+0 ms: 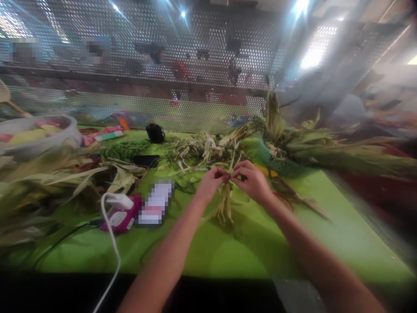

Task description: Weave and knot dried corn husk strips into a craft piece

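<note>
Over the green table, both my hands meet at a bundle of pale corn husk strips (224,204) whose loose ends hang downward. My left hand (213,180) pinches the bundle from the left, fingertips closed on it. From the right, my right hand (249,178) does the same, its thumb and fingers touching those of the left. Just what lies between the fingertips is too small to make out, but strips run out above and below them. Behind my hands lies a tangled pile of dry husk strips (192,145).
A green basket (283,167) with corn husks stands at the right. On the left are a husk heap (48,191), a magenta power strip (122,219) with a white plug and cable, and a phone (156,202). A grey tub (70,134) sits farther back, before a perforated metal screen (202,52).
</note>
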Tool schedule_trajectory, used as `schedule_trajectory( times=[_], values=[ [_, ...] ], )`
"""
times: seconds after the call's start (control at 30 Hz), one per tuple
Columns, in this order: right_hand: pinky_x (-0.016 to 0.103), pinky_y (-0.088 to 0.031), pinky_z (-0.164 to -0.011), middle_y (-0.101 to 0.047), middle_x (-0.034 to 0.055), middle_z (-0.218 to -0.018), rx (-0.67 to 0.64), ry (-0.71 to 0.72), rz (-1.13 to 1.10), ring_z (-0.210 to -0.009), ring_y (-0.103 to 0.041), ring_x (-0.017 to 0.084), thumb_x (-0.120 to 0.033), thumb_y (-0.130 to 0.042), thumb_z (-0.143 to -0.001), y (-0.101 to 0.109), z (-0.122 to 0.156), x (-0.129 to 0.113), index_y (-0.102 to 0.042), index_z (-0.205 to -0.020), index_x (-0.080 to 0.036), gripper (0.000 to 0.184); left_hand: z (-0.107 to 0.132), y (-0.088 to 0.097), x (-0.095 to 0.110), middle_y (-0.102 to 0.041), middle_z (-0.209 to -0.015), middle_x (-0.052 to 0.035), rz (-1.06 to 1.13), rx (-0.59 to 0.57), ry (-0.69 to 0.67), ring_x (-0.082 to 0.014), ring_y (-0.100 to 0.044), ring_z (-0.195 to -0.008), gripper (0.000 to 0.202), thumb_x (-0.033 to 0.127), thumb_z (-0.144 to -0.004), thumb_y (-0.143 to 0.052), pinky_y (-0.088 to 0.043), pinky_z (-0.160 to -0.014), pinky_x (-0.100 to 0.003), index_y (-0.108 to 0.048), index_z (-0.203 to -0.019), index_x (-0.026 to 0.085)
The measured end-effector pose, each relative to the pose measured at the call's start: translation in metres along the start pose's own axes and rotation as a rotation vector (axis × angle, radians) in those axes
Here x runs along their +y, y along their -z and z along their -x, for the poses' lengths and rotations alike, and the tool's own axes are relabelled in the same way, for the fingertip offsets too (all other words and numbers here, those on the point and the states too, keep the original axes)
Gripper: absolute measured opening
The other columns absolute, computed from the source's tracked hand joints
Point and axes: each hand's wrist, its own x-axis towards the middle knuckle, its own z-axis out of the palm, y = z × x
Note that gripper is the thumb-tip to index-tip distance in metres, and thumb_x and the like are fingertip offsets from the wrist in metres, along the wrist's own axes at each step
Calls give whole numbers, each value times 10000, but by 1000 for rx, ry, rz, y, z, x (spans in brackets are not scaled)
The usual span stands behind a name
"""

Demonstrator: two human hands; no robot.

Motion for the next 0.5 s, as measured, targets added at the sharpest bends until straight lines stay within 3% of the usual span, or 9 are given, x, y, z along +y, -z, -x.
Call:
schedule_trajectory(
  times=[0.2, 0.37, 0.5],
  values=[
    [263, -464, -657, -652, 46, -874, -63, -72, -102, -787, -607, 159, -225, -638, -842, -1, -1, 4, -689, -833, -197, 60, -1, 1, -2, -610, -717, 8, -56, 30, -39, -107, -550, -684, 227, 225, -614, -771, -423, -685, -244, -618, -764, 153],
    [265, -476, -676, -680, 47, -871, -56, -124, -86, -740, -611, 153, -98, -594, -780, -8, 0, 14, -700, -916, -188, 194, -1, 2, -2, -620, -728, 2, -236, 8, -141, -112, -561, -677, 153, 181, -655, -712, -431, -664, -240, -626, -777, 150],
    [260, -462, -649, -680, 34, -804, -43, -159, -37, -684, -600, 150, -115, -637, -752, -11, 1, 15, -703, -850, -187, 138, 0, 0, 1, -632, -724, 6, -314, 33, -212, -117, -577, -671, 112, 161, -684, -682, -454, -673, -246, -619, -776, 157]
  ],
)
